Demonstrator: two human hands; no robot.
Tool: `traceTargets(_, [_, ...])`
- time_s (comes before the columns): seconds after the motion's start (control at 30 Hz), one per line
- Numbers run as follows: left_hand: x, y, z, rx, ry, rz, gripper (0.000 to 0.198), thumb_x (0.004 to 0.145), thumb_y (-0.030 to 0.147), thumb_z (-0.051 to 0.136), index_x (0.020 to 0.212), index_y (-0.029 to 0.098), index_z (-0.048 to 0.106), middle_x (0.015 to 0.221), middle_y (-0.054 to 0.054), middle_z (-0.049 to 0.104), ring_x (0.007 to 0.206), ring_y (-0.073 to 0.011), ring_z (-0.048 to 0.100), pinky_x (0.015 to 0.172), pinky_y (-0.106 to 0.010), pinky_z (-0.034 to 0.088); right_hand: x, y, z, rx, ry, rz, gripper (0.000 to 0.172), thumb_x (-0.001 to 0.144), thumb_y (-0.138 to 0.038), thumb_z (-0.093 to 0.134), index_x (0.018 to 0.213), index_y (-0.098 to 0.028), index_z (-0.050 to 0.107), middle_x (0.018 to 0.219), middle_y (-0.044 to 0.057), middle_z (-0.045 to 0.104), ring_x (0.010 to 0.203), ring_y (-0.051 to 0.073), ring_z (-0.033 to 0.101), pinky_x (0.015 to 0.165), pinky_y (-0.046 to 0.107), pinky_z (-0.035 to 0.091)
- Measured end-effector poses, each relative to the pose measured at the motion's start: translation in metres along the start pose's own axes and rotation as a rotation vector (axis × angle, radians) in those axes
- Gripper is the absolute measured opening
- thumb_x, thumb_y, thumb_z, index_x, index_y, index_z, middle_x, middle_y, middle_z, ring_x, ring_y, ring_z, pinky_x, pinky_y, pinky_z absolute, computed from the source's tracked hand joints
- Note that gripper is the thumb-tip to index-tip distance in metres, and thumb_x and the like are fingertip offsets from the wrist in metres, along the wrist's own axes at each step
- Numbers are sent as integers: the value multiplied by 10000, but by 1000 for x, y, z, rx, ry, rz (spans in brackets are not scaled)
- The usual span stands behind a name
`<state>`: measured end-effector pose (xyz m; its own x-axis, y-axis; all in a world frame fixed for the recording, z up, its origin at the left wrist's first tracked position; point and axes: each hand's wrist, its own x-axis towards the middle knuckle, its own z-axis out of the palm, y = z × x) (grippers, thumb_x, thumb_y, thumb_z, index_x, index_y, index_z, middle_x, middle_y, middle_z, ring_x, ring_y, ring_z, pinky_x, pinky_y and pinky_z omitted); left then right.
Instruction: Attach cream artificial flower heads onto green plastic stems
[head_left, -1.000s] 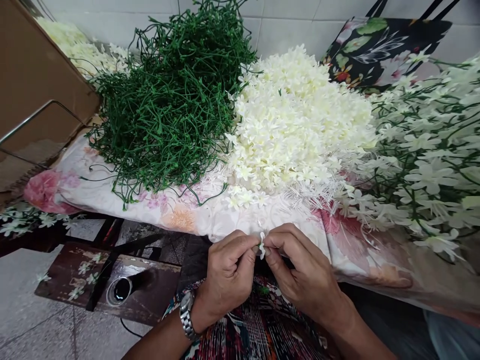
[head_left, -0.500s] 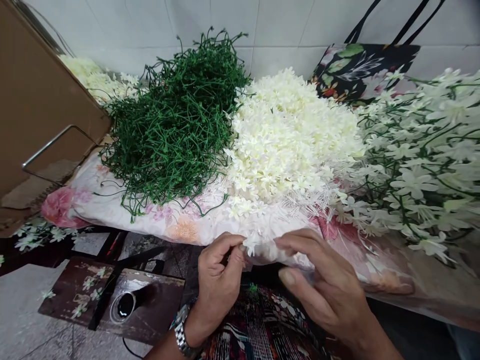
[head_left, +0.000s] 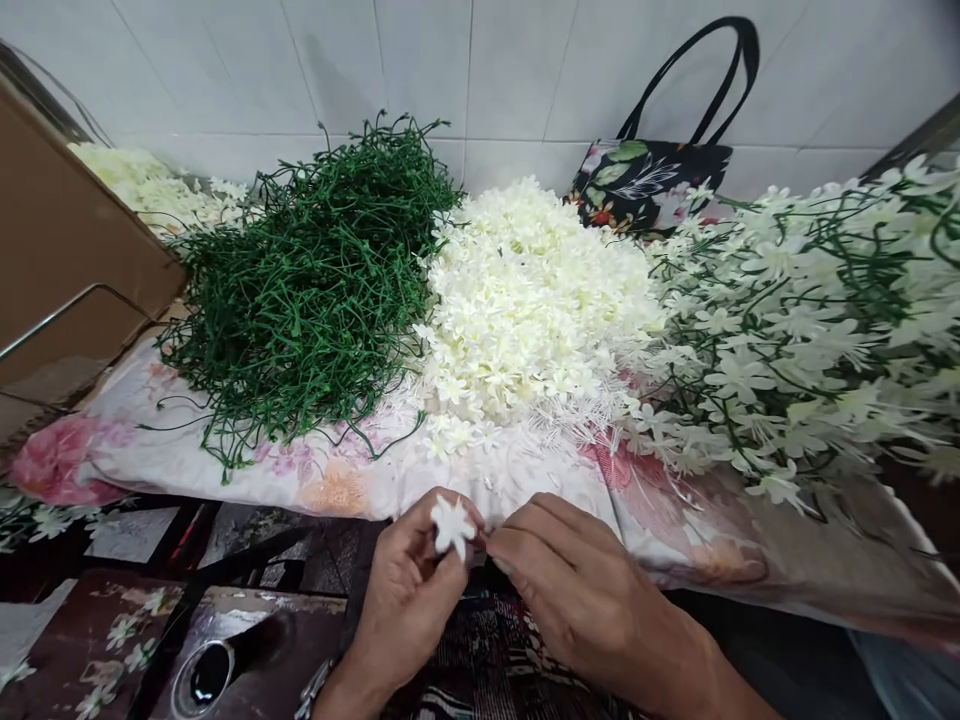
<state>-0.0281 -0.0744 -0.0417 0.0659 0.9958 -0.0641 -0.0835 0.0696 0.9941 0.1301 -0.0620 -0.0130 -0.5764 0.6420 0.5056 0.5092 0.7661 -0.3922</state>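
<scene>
A small white artificial flower is pinched between the thumb and forefinger of my left hand, its petals facing up. Close beside it on the right, my right hand is closed, thumb and forefinger together. What those fingertips hold, if anything, is too small to make out. Both hands are at the near edge of a table covered with a floral cloth. Beyond them lie a heap of loose cream-white flower heads and, to its left, a tangled pile of green plastic stems.
Finished-looking white flower sprays spread over the right side. A black floral bag leans on the tiled wall. At left stands a cardboard box. Below it, a cup of dark liquid sits on a brown board.
My right hand has gone from open fingers to a closed pinch beside the left. The flower in my left hand has turned its face toward me. The view has shifted right and up.
</scene>
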Motion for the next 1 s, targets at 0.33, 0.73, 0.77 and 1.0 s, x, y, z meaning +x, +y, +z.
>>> traceTargets(0.33, [6,-3,1,-51,11,-146,148,800,243,549,679,157,548,614,7,550,453,-73,432,419,-181,348,-3,42,-5,-251,121,149,115,906,-115,442,898,-132,556,738,50,565,717,149,507,637,275,412])
traceTargets(0.73, [49,15,12,439,153,126,130,692,151,539,784,181,627,480,71,402,406,-82,342,404,-192,270,-4,65,5,-561,-134,218,211,845,-79,463,665,-168,529,676,60,488,680,193,445,598,303,325])
traceTargets(0.77, [52,16,13,554,154,154,192,667,111,529,807,186,636,469,73,411,404,-90,356,416,-200,275,-5,65,4,-534,-107,221,215,848,-81,455,665,-169,525,673,56,485,676,188,449,597,299,329])
traceTargets(1.0, [63,15,29,1314,107,218,250,743,51,458,834,205,634,700,-51,674,592,-201,592,511,-286,237,-8,63,2,-121,129,355,166,894,-145,400,756,-176,487,704,15,474,631,125,463,597,255,391])
